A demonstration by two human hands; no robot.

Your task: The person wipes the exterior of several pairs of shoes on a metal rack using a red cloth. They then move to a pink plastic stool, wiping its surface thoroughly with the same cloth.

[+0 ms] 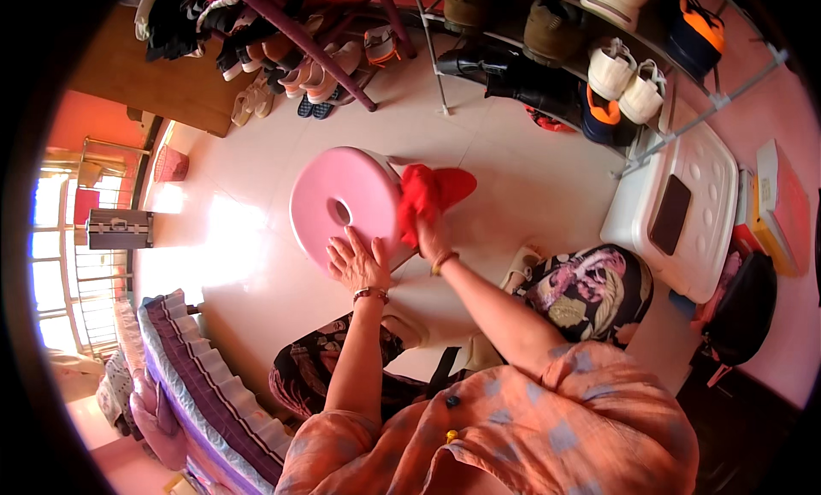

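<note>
A round pink plastic stool (365, 187) with a hole in the middle of its seat stands on the tiled floor before me. My left hand (360, 262) lies spread on the seat's near edge, just below the hole, and holds nothing. At the stool's right side, my right hand (434, 238) grips a bunched red cloth (420, 196) against its rim. Part of the cloth hangs out to the right. The fingertips of my right hand are partly hidden by the cloth.
Shoe racks (693, 116) with many shoes stand at the top and upper right. A lidded white storage box (702, 206) holds a dark flat object on its lid. At lower left is a bed (211, 392); a metal case (120, 229) and a pink basket (171, 164) stand at left.
</note>
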